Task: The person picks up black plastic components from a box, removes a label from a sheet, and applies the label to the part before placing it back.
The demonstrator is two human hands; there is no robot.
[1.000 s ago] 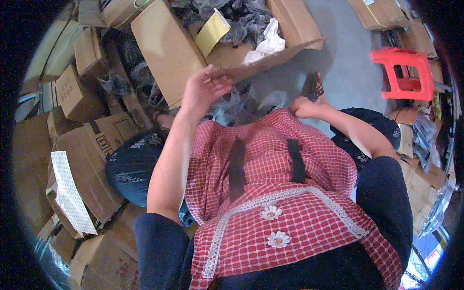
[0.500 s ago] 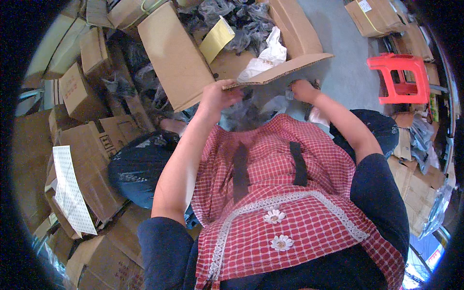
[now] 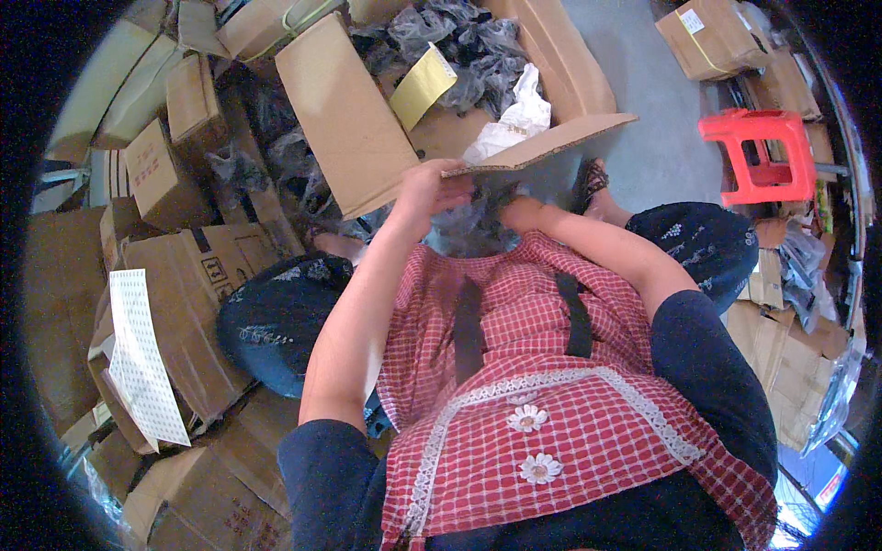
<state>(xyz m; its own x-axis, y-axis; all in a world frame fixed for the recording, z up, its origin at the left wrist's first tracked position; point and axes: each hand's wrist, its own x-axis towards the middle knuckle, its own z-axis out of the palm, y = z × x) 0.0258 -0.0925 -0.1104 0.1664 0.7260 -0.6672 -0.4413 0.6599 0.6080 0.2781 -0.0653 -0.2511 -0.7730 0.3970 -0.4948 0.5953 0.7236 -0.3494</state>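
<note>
White and full of small dots, a sheet (image 3: 142, 358) is at the far left of what I see from far off. It hangs bent over a box (image 3: 197, 321), likely put there since the spot is handy. Next comes the side flap (image 3: 344, 119) of a big open box (image 3: 574, 69). It is folded out, I think so hands can get in. Inside, a yellow card (image 3: 424, 88) leans, and dark bags (image 3: 450, 41) fill the far end.

The left hand (image 3: 429, 197) is up at the left corner of the front flap (image 3: 560, 147). Its fingers are bent and go below the flap. It looks like it props or steadies the flap, but I can't tell if it grips. Behind that flap, in the box, is a crumpled white wrap (image 3: 514, 119). Below the flap, between the two hands, I see clear bags (image 3: 469, 225); these sit low, right in front of the red apron (image 3: 542, 312), maybe to be easy to reach. The right hand (image 3: 525, 216) is beside them, at their right. Its fingers are hidden, so I can't tell whether it has a bag or nothing.

Well off to the right, a red stool (image 3: 763, 156) is on the grey floor (image 3: 634, 69), kept out of the way, I guess.
</note>
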